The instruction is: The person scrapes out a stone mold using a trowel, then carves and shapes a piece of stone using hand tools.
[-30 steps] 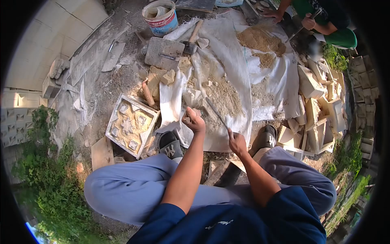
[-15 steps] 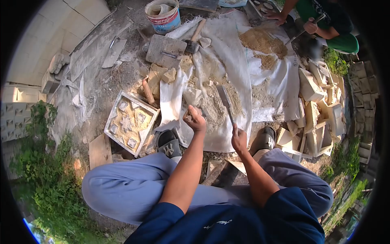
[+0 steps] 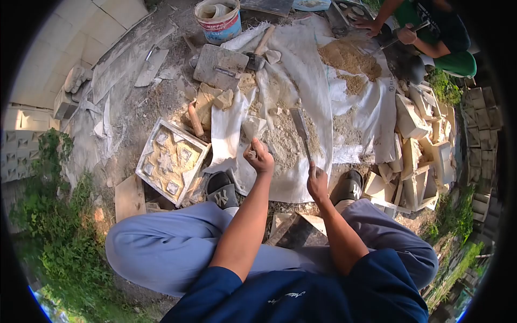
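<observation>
My right hand (image 3: 317, 182) is closed around the lower end of a long flat metal blade (image 3: 300, 126), which points away from me over the white sheet (image 3: 280, 185). To its left, my left hand (image 3: 259, 158) is a closed fist; whatever may be inside its fingers is hidden. Just beyond that fist sits a pale chunk of stone (image 3: 254, 127). Grey crumbly mortar (image 3: 288, 141) is spread on the sheet around the blade. Left of my left foot, a square framed mould (image 3: 173, 161) holds sandy material with a star-like pattern.
A wooden roller-like piece (image 3: 195, 119) lies by the mould. Further off are a float (image 3: 221, 67), a hammer (image 3: 258, 54) and a paint bucket (image 3: 218, 21). Broken pale blocks (image 3: 420, 156) are heaped at right. Another person's hand (image 3: 406, 34) grips a tool near a sand pile (image 3: 350, 56).
Both my hands stay nearly in place, with the blade still in the right one. The other person's hand and tool have shifted slightly.
</observation>
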The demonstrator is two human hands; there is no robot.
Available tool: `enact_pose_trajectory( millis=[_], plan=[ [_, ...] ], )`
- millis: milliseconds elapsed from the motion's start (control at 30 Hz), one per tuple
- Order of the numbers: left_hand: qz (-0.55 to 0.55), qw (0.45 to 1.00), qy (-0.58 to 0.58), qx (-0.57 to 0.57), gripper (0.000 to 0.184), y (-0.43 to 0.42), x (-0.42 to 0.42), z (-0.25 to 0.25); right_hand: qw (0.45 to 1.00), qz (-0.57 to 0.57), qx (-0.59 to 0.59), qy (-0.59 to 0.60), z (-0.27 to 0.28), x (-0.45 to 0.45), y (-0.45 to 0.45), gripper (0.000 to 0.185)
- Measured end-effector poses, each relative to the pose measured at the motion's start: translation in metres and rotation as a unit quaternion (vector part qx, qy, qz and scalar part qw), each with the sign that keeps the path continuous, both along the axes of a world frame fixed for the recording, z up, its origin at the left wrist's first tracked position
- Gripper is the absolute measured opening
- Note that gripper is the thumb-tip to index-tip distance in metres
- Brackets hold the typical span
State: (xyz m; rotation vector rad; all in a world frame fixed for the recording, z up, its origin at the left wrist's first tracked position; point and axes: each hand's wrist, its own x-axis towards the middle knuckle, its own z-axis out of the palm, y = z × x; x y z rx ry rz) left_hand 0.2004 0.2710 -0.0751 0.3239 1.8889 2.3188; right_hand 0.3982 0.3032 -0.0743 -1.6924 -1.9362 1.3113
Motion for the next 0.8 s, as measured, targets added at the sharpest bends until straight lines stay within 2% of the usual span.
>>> enact_pose_trajectory(
  millis=[67,133,200,233,300,367,467,533,567,600,700,800],
  plan=[
    [-0.001,0.999,0.02,-0.026,0.05,0.0,-0.002,-0.002,1.0,0.005,0.013,0.018,-0.001,-0.005,-0.001,0.065],
    [-0.011,0.998,0.044,-0.048,0.05,0.002,-0.002,-0.001,0.993,0.041,-0.033,-0.105,-0.008,0.001,-0.004,0.069],
    [-0.012,1.0,-0.01,-0.018,0.05,0.002,0.001,0.003,0.983,0.05,-0.078,-0.16,-0.005,0.006,-0.007,0.077],
    [-0.013,1.0,-0.006,-0.015,0.05,0.005,-0.002,0.006,0.984,0.049,-0.075,-0.156,0.0,0.002,-0.003,0.077],
    [-0.003,0.997,-0.069,0.043,0.05,0.0,0.001,0.01,0.988,0.053,-0.069,-0.129,0.006,-0.001,-0.002,0.076],
    [0.002,0.999,-0.022,0.026,0.049,0.0,0.001,0.013,0.998,0.028,-0.019,-0.056,0.003,-0.005,-0.005,0.072],
    [-0.003,1.0,0.003,-0.012,0.049,-0.002,-0.002,0.0,0.999,0.028,0.012,-0.028,-0.001,-0.004,-0.007,0.072],
    [-0.032,0.999,-0.011,0.007,0.049,-0.001,-0.004,-0.003,0.988,0.032,-0.025,-0.15,-0.001,0.001,-0.012,0.071],
    [-0.035,0.999,-0.01,0.011,0.049,0.0,-0.002,-0.005,0.977,0.041,-0.085,-0.193,-0.003,0.004,-0.009,0.071],
    [-0.028,0.999,-0.027,0.019,0.05,0.001,0.0,-0.001,0.977,0.043,-0.081,-0.195,0.0,0.005,-0.008,0.072],
    [-0.021,0.997,-0.063,0.027,0.051,-0.001,-0.001,0.002,0.984,0.061,-0.076,-0.146,0.006,0.001,-0.002,0.075],
    [-0.006,1.0,0.007,-0.012,0.049,-0.001,-0.002,0.002,1.0,0.015,-0.009,-0.025,0.008,-0.006,-0.009,0.063]
  ],
)
